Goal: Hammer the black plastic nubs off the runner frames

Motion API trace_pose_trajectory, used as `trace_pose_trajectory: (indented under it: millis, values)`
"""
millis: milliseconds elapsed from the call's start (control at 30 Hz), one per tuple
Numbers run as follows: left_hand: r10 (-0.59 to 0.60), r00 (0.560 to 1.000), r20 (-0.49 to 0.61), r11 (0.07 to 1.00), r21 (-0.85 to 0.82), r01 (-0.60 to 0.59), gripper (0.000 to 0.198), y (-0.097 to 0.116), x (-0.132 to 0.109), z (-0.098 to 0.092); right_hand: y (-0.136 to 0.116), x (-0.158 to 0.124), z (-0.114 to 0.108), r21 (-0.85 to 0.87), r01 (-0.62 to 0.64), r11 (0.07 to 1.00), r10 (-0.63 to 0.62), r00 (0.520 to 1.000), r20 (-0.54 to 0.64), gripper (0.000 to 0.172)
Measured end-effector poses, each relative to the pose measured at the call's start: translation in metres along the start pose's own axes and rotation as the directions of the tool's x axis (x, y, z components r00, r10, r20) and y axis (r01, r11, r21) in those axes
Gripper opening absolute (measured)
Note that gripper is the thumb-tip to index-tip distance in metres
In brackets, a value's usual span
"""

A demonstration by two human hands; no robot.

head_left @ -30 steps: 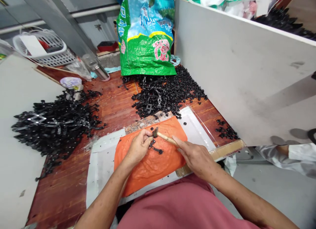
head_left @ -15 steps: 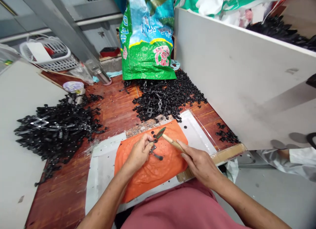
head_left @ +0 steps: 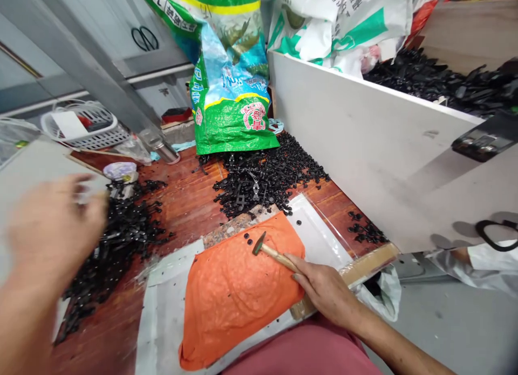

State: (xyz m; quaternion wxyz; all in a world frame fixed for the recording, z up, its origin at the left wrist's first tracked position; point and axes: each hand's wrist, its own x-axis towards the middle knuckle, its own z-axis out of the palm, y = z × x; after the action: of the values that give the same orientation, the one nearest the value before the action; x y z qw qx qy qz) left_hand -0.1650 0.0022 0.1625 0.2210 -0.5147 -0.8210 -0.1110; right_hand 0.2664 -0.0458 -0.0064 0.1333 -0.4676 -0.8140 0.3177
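My right hand [head_left: 326, 288] grips the wooden handle of a small hammer [head_left: 278, 256]. Its dark metal head rests on or just above an orange cloth [head_left: 238, 305] spread over the board in front of me. Close to the hammer head, a few small black round pieces [head_left: 248, 239] lie on the cloth. My left hand [head_left: 54, 229] is raised at the far left, over a heap of black jointed plastic parts [head_left: 133, 229]. Motion smears its fingers, so whether anything is between them cannot be made out.
Beyond the cloth spreads a pile of small black parts [head_left: 267, 175], with a green and blue sack [head_left: 234, 132] behind it. A grey panel [head_left: 343, 132] borders the right side. A white basket [head_left: 91, 135] and a steel flask [head_left: 164, 148] stand at the back left.
My left hand has left the cloth and swung to the far left, and the black jointed part is gone from the cloth. The hammer has stayed over the cloth. The view has shifted.
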Motion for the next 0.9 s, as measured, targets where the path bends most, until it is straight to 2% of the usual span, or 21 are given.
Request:
trace_pose_trajectory:
  millis: [33,67,100,167,200,233,300,333,433,567,633,667,733,800,833,900]
  values:
    - [0.064,0.995,0.076,0.992,-0.115,-0.055,0.052,0.025,-0.004,0.007,-0.001,0.0,-0.002,0.009,0.008,1.0,-0.008,1.0,0.001,0.048]
    - [0.19,0.971,0.144,0.957,-0.249,-0.15,0.045,0.054,-0.009,0.016,-0.001,0.0,-0.003,0.015,0.014,1.0,-0.014,1.0,-0.001,0.049]
    - [0.328,0.922,0.206,0.894,-0.382,-0.233,0.038,0.086,-0.015,0.028,-0.002,0.0,-0.004,0.016,0.019,1.0,-0.018,1.0,-0.003,0.049]
    - [0.467,0.836,0.287,0.811,-0.516,-0.276,0.03,0.148,-0.026,0.053,-0.002,0.0,-0.005,0.017,0.015,1.0,-0.015,1.0,-0.007,0.05]
    - [0.506,0.801,0.319,0.794,-0.536,-0.288,0.028,0.177,-0.03,0.066,-0.003,0.0,-0.005,0.016,0.008,1.0,-0.008,1.0,-0.01,0.051]
    - [0.513,0.79,0.335,0.793,-0.538,-0.286,0.027,0.201,-0.033,0.077,-0.003,0.0,-0.005,0.013,0.001,1.0,0.0,1.0,-0.013,0.051]
    - [0.455,0.811,0.367,0.807,-0.555,-0.201,0.023,0.236,-0.035,0.096,-0.004,-0.001,-0.005,0.013,-0.008,1.0,0.008,1.0,-0.022,0.051]
    - [0.435,0.818,0.377,0.811,-0.56,-0.173,0.022,0.246,-0.034,0.102,-0.005,0.0,-0.005,0.02,-0.01,1.0,0.011,1.0,-0.027,0.052]
    - [0.41,0.824,0.392,0.799,-0.59,-0.116,0.027,0.25,-0.022,0.112,-0.005,0.0,-0.005,0.068,-0.019,0.997,0.021,1.0,-0.015,0.051]
    - [0.387,0.833,0.396,0.721,-0.693,-0.005,0.021,0.227,0.002,0.106,0.001,0.001,-0.003,0.122,-0.04,0.992,0.039,0.999,0.012,0.047]
    - [0.397,0.819,0.414,0.648,-0.758,0.069,0.017,0.213,0.005,0.096,0.005,0.001,0.0,0.142,-0.036,0.989,0.035,0.999,0.012,0.048]
    - [0.412,0.799,0.438,0.575,-0.805,0.145,0.018,0.205,0.003,0.09,0.006,0.001,0.001,0.148,-0.034,0.988,0.032,0.999,0.012,0.048]
    - [0.451,0.739,0.5,0.353,-0.861,0.367,0.03,0.19,-0.009,0.079,0.007,0.001,0.001,0.159,-0.03,0.987,0.029,1.0,0.009,0.049]
    - [0.498,0.671,0.55,0.143,-0.815,0.562,0.044,0.172,-0.028,0.068,0.006,0.001,-0.002,0.171,-0.02,0.985,0.019,1.0,0.009,0.05]
    - [0.51,0.642,0.572,0.1,-0.781,0.617,0.048,0.163,-0.039,0.064,0.005,0.001,-0.003,0.175,-0.013,0.984,0.011,1.0,0.013,0.05]
    - [0.494,0.61,0.619,0.132,-0.747,0.651,0.05,0.145,-0.062,0.059,0.004,0.002,-0.006,0.17,-0.005,0.985,0.001,1.0,0.02,0.05]
